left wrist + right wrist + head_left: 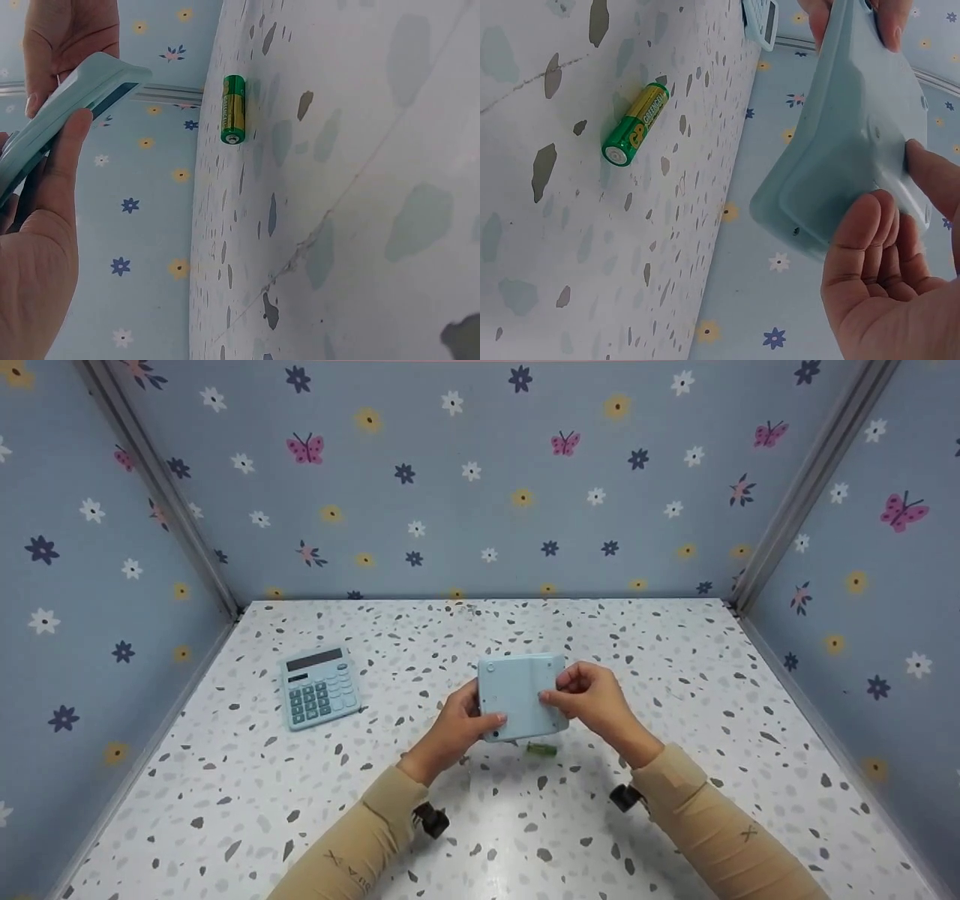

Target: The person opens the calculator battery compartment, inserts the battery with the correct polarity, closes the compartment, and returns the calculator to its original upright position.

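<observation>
A light blue calculator [517,679] is held above the table with its plain back towards the head camera. On its left side my left hand [461,724] grips it, thumb over the back and fingers beneath. In the left wrist view the calculator [75,101] appears edge-on, a dark strip showing on its underside. My right hand [596,701] is at the calculator's right edge, its thumb on the back and its other fingers curled by the edge. Below the calculator lies a green and yellow battery [636,124], on its side on the table.
A second light blue calculator [321,688] lies face up at the left of the speckled white table [420,825]. Flower-patterned panels [465,510] enclose the table at the back and both sides.
</observation>
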`<control>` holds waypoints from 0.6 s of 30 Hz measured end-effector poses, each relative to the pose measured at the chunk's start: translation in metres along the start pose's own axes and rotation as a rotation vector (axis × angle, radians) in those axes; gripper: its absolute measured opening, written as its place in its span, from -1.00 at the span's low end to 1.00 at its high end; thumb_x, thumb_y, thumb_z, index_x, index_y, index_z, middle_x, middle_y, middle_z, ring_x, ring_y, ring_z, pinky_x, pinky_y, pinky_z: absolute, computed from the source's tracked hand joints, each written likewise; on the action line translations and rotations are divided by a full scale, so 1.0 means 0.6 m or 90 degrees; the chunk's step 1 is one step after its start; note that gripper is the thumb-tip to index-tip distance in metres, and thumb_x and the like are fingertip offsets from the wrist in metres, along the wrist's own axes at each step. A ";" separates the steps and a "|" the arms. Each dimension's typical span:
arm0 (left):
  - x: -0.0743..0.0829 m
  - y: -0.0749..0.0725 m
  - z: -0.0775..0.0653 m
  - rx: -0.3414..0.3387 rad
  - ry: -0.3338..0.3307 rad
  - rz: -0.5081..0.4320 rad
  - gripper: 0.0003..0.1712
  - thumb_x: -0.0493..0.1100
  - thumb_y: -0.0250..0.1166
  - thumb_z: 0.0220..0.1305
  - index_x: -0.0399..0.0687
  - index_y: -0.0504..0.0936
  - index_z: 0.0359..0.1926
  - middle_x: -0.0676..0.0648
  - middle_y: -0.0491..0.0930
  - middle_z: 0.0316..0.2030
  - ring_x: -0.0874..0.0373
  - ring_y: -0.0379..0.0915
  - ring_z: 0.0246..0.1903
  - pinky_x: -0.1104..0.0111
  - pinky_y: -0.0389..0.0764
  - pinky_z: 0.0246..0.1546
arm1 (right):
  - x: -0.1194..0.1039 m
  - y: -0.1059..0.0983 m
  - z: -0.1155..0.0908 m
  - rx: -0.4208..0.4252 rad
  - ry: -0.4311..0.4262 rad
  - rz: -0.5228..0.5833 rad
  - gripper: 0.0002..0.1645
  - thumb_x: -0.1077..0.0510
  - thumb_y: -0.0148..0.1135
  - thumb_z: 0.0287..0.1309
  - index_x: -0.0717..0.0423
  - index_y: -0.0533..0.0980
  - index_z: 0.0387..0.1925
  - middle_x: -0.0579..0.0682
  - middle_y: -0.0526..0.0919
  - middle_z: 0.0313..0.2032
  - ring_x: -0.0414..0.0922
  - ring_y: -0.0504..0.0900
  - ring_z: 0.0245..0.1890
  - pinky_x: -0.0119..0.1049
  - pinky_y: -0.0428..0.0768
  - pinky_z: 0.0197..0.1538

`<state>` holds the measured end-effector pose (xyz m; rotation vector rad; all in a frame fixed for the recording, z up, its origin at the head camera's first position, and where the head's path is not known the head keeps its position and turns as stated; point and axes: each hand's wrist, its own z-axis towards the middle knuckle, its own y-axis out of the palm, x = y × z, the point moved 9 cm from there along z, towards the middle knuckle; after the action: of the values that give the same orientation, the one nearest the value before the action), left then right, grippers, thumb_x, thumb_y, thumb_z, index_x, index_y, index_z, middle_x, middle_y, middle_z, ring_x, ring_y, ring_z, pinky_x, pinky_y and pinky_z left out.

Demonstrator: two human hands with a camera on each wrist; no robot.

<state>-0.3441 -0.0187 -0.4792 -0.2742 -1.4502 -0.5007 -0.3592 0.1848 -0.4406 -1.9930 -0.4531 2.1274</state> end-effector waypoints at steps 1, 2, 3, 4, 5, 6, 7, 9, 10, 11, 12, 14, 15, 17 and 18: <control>0.000 -0.001 0.000 0.003 -0.003 -0.002 -0.18 -0.36 0.28 0.47 -0.26 0.20 0.66 -0.41 0.49 0.43 -0.18 0.57 0.35 0.02 0.74 0.28 | -0.001 -0.001 0.000 0.000 -0.003 0.000 -0.69 0.22 0.62 0.19 0.19 0.57 -0.24 -0.03 0.64 -0.41 -0.15 0.56 -0.40 -0.38 0.67 -0.35; 0.000 -0.002 0.000 0.006 -0.006 -0.003 -0.18 -0.36 0.28 0.47 -0.27 0.20 0.65 -0.42 0.48 0.43 -0.19 0.56 0.36 0.02 0.74 0.29 | -0.002 -0.002 -0.001 0.001 -0.006 0.000 -0.70 0.21 0.62 0.19 0.19 0.58 -0.24 -0.03 0.64 -0.41 -0.16 0.56 -0.40 -0.38 0.67 -0.35; 0.000 -0.003 0.000 0.009 -0.008 -0.005 -0.18 -0.35 0.28 0.48 -0.27 0.20 0.65 -0.42 0.48 0.43 -0.20 0.56 0.36 0.01 0.74 0.29 | -0.003 -0.003 -0.001 0.001 -0.008 -0.001 -0.70 0.20 0.62 0.20 0.19 0.59 -0.24 -0.04 0.65 -0.41 -0.16 0.56 -0.41 -0.38 0.67 -0.35; 0.000 -0.004 0.000 0.012 -0.011 -0.002 -0.19 -0.35 0.29 0.48 -0.27 0.20 0.65 -0.42 0.48 0.44 -0.20 0.55 0.37 0.01 0.74 0.29 | -0.003 -0.004 -0.001 0.002 -0.010 -0.002 -0.71 0.20 0.62 0.20 0.18 0.60 -0.25 -0.04 0.65 -0.42 -0.16 0.56 -0.41 -0.39 0.67 -0.35; 0.000 -0.006 0.000 0.015 -0.013 0.000 -0.19 -0.34 0.29 0.48 -0.27 0.20 0.65 -0.41 0.48 0.44 -0.21 0.55 0.37 0.01 0.73 0.30 | -0.004 -0.005 -0.002 0.002 -0.011 -0.003 -0.72 0.20 0.62 0.20 0.18 0.60 -0.26 -0.05 0.66 -0.42 -0.17 0.56 -0.41 -0.39 0.67 -0.35; 0.000 -0.006 0.000 0.018 -0.014 0.003 -0.19 -0.35 0.29 0.48 -0.27 0.20 0.65 -0.41 0.47 0.45 -0.22 0.54 0.38 0.00 0.73 0.30 | -0.003 -0.006 -0.001 0.004 -0.010 -0.004 -0.73 0.20 0.62 0.21 0.17 0.61 -0.26 -0.05 0.66 -0.42 -0.17 0.56 -0.41 -0.39 0.67 -0.35; 0.001 -0.007 0.000 0.020 -0.015 0.005 -0.18 -0.35 0.29 0.48 -0.26 0.19 0.65 -0.41 0.47 0.46 -0.23 0.53 0.39 -0.01 0.72 0.31 | -0.004 -0.007 -0.001 0.005 -0.011 -0.006 -0.73 0.20 0.61 0.21 0.17 0.61 -0.27 -0.05 0.66 -0.42 -0.17 0.56 -0.41 -0.39 0.67 -0.35; 0.001 -0.009 0.000 0.026 -0.017 0.006 -0.18 -0.36 0.29 0.48 -0.24 0.19 0.66 -0.40 0.46 0.47 -0.24 0.52 0.41 -0.03 0.71 0.32 | -0.004 -0.009 -0.001 0.006 -0.012 -0.007 -0.75 0.20 0.60 0.22 0.17 0.61 -0.27 -0.05 0.66 -0.42 -0.17 0.57 -0.41 -0.39 0.67 -0.35; 0.001 -0.010 -0.001 0.029 -0.017 0.006 -0.17 -0.36 0.29 0.47 -0.23 0.19 0.66 -0.39 0.45 0.47 -0.24 0.51 0.41 -0.03 0.71 0.32 | -0.003 -0.011 -0.001 0.007 -0.012 -0.006 -0.75 0.20 0.59 0.23 0.18 0.61 -0.27 -0.04 0.66 -0.42 -0.17 0.57 -0.41 -0.39 0.66 -0.35; 0.001 -0.011 -0.001 0.030 -0.016 0.003 -0.17 -0.37 0.29 0.47 -0.23 0.20 0.66 -0.39 0.45 0.47 -0.25 0.51 0.41 -0.05 0.70 0.32 | -0.003 -0.012 -0.001 0.007 -0.012 -0.005 -0.75 0.20 0.59 0.24 0.19 0.61 -0.26 -0.04 0.66 -0.41 -0.17 0.57 -0.41 -0.39 0.66 -0.36; 0.002 -0.012 0.000 0.030 -0.014 0.003 -0.18 -0.37 0.28 0.47 -0.24 0.19 0.66 -0.40 0.45 0.47 -0.25 0.50 0.41 -0.05 0.70 0.33 | -0.002 -0.013 -0.001 0.008 -0.011 -0.003 -0.75 0.21 0.58 0.24 0.19 0.61 -0.26 -0.04 0.66 -0.41 -0.17 0.58 -0.41 -0.39 0.66 -0.36; 0.003 -0.014 -0.001 0.032 -0.010 -0.001 -0.18 -0.38 0.28 0.46 -0.24 0.20 0.65 -0.40 0.45 0.47 -0.24 0.50 0.41 -0.06 0.70 0.33 | -0.001 -0.017 0.000 0.010 -0.007 -0.002 -0.75 0.20 0.58 0.25 0.21 0.60 -0.25 -0.04 0.67 -0.39 -0.17 0.58 -0.41 -0.39 0.66 -0.36; 0.004 -0.014 0.000 0.031 -0.007 -0.001 -0.18 -0.39 0.27 0.46 -0.24 0.21 0.65 -0.40 0.45 0.47 -0.24 0.50 0.41 -0.07 0.69 0.33 | 0.000 -0.018 0.000 0.011 -0.004 -0.001 -0.74 0.19 0.58 0.25 0.21 0.60 -0.24 -0.04 0.67 -0.39 -0.17 0.58 -0.41 -0.39 0.66 -0.36; 0.006 -0.015 0.000 0.030 -0.002 0.002 -0.20 -0.39 0.27 0.46 -0.25 0.22 0.64 -0.40 0.46 0.46 -0.22 0.51 0.40 -0.08 0.69 0.33 | 0.002 -0.020 0.000 0.012 0.002 -0.003 -0.73 0.18 0.58 0.26 0.22 0.61 -0.22 -0.03 0.68 -0.38 -0.17 0.59 -0.41 -0.39 0.67 -0.36; 0.006 -0.015 0.000 0.030 0.000 0.007 -0.20 -0.39 0.28 0.46 -0.25 0.22 0.64 -0.39 0.47 0.46 -0.22 0.51 0.40 -0.08 0.69 0.33 | 0.003 -0.021 -0.001 0.013 0.005 -0.003 -0.73 0.16 0.57 0.27 0.21 0.61 -0.21 -0.03 0.68 -0.36 -0.17 0.60 -0.41 -0.39 0.68 -0.35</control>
<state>-0.3485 -0.0271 -0.4765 -0.2446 -1.4585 -0.4559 -0.3598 0.1974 -0.4376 -1.9875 -0.4336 2.1112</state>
